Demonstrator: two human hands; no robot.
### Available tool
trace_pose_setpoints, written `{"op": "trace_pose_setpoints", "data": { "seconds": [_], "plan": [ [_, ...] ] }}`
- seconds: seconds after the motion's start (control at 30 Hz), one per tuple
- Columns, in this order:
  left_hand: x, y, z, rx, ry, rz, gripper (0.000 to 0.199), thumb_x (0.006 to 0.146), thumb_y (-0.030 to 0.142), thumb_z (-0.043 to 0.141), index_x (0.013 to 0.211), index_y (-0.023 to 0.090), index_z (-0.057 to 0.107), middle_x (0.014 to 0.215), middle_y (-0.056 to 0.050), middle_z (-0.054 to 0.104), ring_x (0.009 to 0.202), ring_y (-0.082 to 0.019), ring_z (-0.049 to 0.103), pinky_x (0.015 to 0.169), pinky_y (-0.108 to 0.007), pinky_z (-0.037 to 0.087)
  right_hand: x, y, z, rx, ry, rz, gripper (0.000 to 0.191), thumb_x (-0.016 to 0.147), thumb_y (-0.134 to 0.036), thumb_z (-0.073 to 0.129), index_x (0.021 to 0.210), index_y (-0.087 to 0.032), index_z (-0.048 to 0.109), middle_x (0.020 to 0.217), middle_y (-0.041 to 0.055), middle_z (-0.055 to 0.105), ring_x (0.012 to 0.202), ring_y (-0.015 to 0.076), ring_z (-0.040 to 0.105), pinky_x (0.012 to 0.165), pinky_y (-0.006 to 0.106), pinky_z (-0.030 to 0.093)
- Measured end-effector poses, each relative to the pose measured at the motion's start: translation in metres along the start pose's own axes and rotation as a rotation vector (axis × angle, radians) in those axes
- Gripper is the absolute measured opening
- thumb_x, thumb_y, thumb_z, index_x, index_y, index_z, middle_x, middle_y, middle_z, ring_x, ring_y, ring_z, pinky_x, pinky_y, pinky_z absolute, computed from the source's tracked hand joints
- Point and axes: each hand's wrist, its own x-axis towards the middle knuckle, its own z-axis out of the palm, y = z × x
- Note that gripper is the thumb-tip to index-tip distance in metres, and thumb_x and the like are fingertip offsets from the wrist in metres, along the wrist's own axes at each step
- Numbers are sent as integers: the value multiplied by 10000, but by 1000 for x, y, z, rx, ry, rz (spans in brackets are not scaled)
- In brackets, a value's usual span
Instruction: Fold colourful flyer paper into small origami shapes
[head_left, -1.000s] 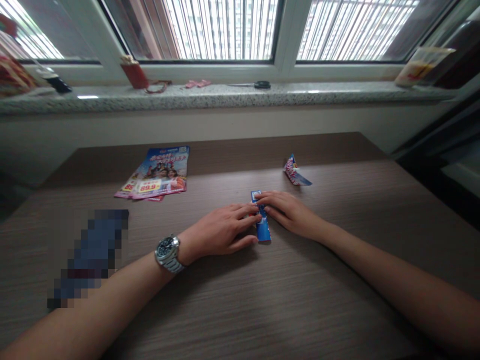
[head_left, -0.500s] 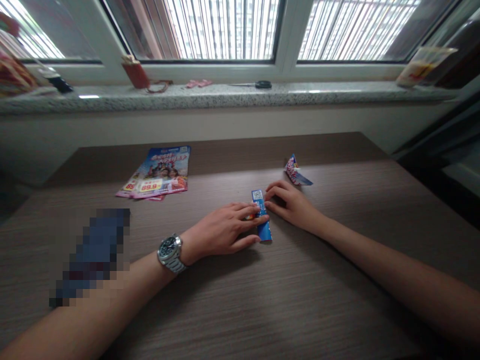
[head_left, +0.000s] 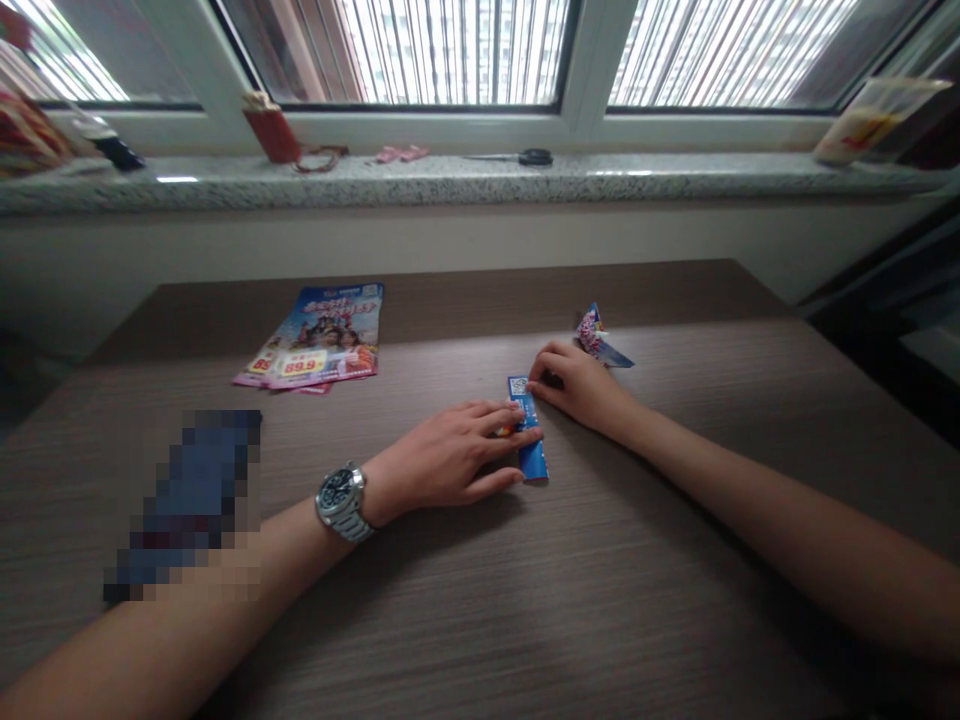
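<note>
A small folded paper flyer (head_left: 534,462), blue with a QR code at its far end, lies on the table in front of me. My left hand (head_left: 457,455) rests palm down with fingers stretched out, the fingertips pressing on the flyer and covering its middle. My right hand (head_left: 574,382) has its fingers curled, thumb and forefinger tips closed together at the flyer's upper right edge. Just beyond that hand stands a folded paper piece (head_left: 594,338) with pointed ends, pink and blue, partly behind the knuckles.
Printed flyers (head_left: 330,335) lie overlapped at the back left. A blurred-out dark blue object (head_left: 195,490) is beside my left forearm. On the stone windowsill (head_left: 450,185) are scissors (head_left: 534,157), a red container (head_left: 274,132), pink bits (head_left: 401,154) and a plastic cup (head_left: 870,120).
My right hand has shifted slightly away from me along the flyer's edge, its fingertips now nearer the QR code end. My left hand stays in place on the paper. The view has tilted slightly.
</note>
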Motion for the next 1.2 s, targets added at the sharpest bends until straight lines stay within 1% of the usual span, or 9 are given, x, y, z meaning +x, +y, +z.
{"op": "trace_pose_setpoints", "data": {
  "seconds": [0.13, 0.27, 0.53, 0.67, 0.77, 0.87, 0.97, 1.1, 1.2],
  "plan": [
    [-1, 0, 1, 0, -5, -6, 509, 1040, 446, 461, 1508, 245, 471, 1512, -120, 514, 1378, -302, 508, 1172, -481, 399, 12, 7, 1, -17, -5, 33, 96, 882, -163, 712, 821, -185, 641, 893, 34, 594, 763, 173, 590, 717, 306, 483],
    [-1, 0, 2, 6, -11, -8, 513, 1041, 446, 461, 1513, 245, 466, 1522, -119, 505, 1388, -298, 500, 1181, -473, 390, 17, 11, 3, -19, 0, 29, 92, 888, -172, 711, 823, -184, 647, 876, 27, 592, 739, 164, 577, 697, 294, 467],
    [-1, 1, -1, 41, -17, -15, 512, 1039, 465, 451, 1501, 247, 478, 1513, -130, 500, 1342, -317, 532, 1145, -488, 428, 9, 8, -1, 47, 9, 9, 67, 924, -198, 663, 862, -193, 638, 880, 26, 582, 737, 161, 581, 688, 293, 472],
    [0, 1, 0, 63, -18, -8, 507, 1040, 463, 443, 1496, 243, 481, 1496, -133, 509, 1321, -316, 546, 1131, -482, 443, 3, 2, -4, 59, -13, -6, 60, 927, -210, 662, 870, -196, 648, 935, 41, 588, 775, 167, 590, 733, 308, 492],
    [1, 0, 1, 47, 7, 4, 498, 1039, 448, 452, 1488, 235, 485, 1478, -142, 525, 1316, -314, 553, 1123, -487, 450, 2, -1, -4, 63, -10, -17, 52, 918, -220, 677, 875, -197, 660, 951, 48, 589, 797, 176, 595, 757, 319, 499],
    [1, 0, 1, 16, 29, 1, 503, 1042, 431, 454, 1486, 195, 473, 1453, -153, 550, 1316, -301, 556, 1129, -473, 450, 4, -2, -2, 58, -33, -42, 48, 910, -231, 700, 895, -195, 671, 962, 50, 597, 835, 183, 604, 783, 318, 495],
    [2, -1, 2, 7, 30, -12, 481, 1048, 420, 444, 1449, 161, 502, 1433, -150, 570, 1310, -284, 564, 1150, -446, 435, 6, -2, -1, 40, -68, -53, 71, 917, -249, 700, 890, -191, 671, 939, 48, 600, 822, 179, 599, 759, 307, 487],
    [2, -4, 3, 7, 50, -2, 444, 1045, 404, 463, 1422, 185, 542, 1431, -130, 583, 1338, -278, 548, 1203, -480, 367, 5, 0, -1, 46, -60, -64, 80, 945, -249, 658, 893, -192, 677, 925, 53, 613, 846, 189, 607, 779, 319, 493],
    [2, -5, 4, -3, 60, -11, 440, 1045, 406, 462, 1422, 197, 553, 1427, -123, 591, 1364, -277, 523, 1204, -492, 360, 3, 3, -3, 75, -62, -69, 90, 957, -243, 632, 907, -198, 692, 937, 55, 629, 868, 194, 623, 803, 329, 505]
  ]
}}
